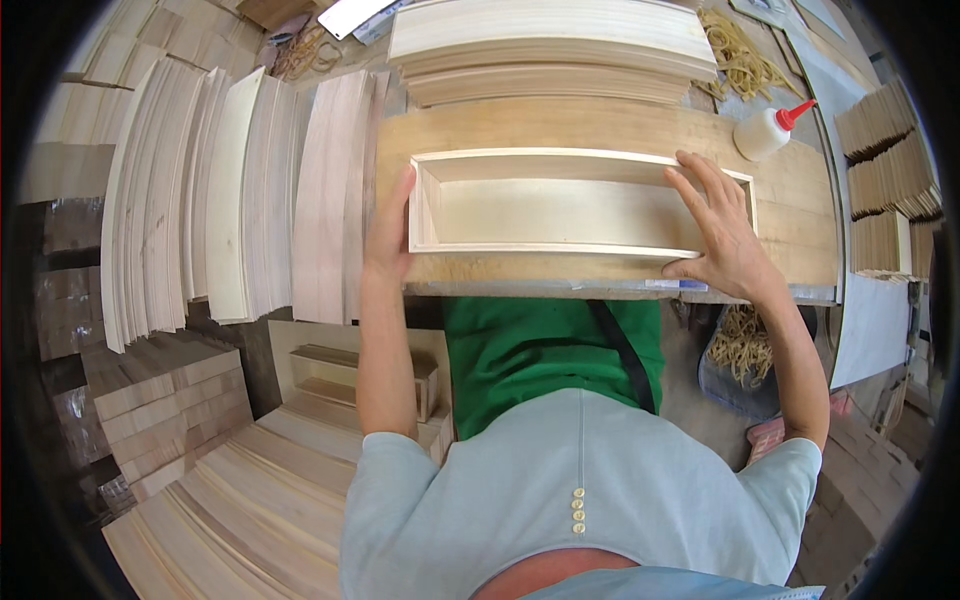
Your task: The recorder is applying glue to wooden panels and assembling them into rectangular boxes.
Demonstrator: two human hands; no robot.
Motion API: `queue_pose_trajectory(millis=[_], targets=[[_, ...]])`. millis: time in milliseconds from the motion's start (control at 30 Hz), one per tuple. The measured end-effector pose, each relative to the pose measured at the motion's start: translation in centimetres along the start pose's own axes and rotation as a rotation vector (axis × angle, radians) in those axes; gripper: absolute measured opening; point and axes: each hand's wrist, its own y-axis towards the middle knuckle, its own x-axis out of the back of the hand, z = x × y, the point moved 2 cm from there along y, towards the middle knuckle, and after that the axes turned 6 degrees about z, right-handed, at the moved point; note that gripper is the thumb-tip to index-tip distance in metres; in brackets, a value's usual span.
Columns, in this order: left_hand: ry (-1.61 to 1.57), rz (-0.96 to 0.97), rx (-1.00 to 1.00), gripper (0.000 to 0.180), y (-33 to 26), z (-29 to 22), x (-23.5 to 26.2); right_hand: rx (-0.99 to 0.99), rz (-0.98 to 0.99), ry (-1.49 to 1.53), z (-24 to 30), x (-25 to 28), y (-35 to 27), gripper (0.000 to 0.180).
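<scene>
A long, shallow wooden box [560,249] of pale wood lies open side up on the wooden work board [600,275], its length running left to right. At its left end, my left hand [392,225] presses flat along the outside of the short wall; part of its fingers is hidden. My right hand [722,225] spans the box near its right end, with the thumb at the near wall and the fingers over the far wall. Nothing shows inside the box. Beyond my right hand stands a white glue bottle [762,135] with a red pointed nozzle.
Thin boards are stacked behind the work board [555,40] and stand in rows at the left [250,190]. Rubber bands lie at the back right [745,55] and in a dark container [740,345]. More long boards [250,500] lie at the lower left.
</scene>
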Motion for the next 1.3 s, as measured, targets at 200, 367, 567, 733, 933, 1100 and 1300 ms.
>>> queue_pose_trajectory(millis=[200, 367, 567, 733, 933, 1100, 1300], targets=[[0.354, 0.002, -0.110, 0.043, 1.0, -2.3, 1.3, -0.064, -0.239, 0.207, -2.4, 1.1, -0.9, 0.065], [0.584, -0.019, -0.043, 0.042, -1.0, -2.4, -1.2, -0.288, -0.263, 0.384, -4.3, 2.6, 0.3, 0.034], [0.725, -0.003, -0.095, 0.044, -2.1, -1.3, -1.2, 0.005, 0.107, 0.526, 5.2, 0.5, 13.8, 0.041], [0.862, -0.044, -0.106, 0.043, -1.8, -1.3, -1.7, 0.181, 0.427, 0.443, 10.6, -3.8, 23.1, 0.036], [0.867, -0.106, -0.100, 0.047, -2.0, -1.2, -2.0, 0.130, 0.594, 0.344, 11.7, -3.0, 24.2, 0.036], [0.849, -0.127, -0.131, 0.048, -2.0, -0.9, -1.2, 0.090, 0.661, 0.338, 12.3, -3.2, 25.3, 0.036], [0.277, 0.015, -0.070, 0.052, -2.5, -1.8, -1.1, 0.131, 0.513, 0.355, 11.0, -3.7, 23.4, 0.040]])
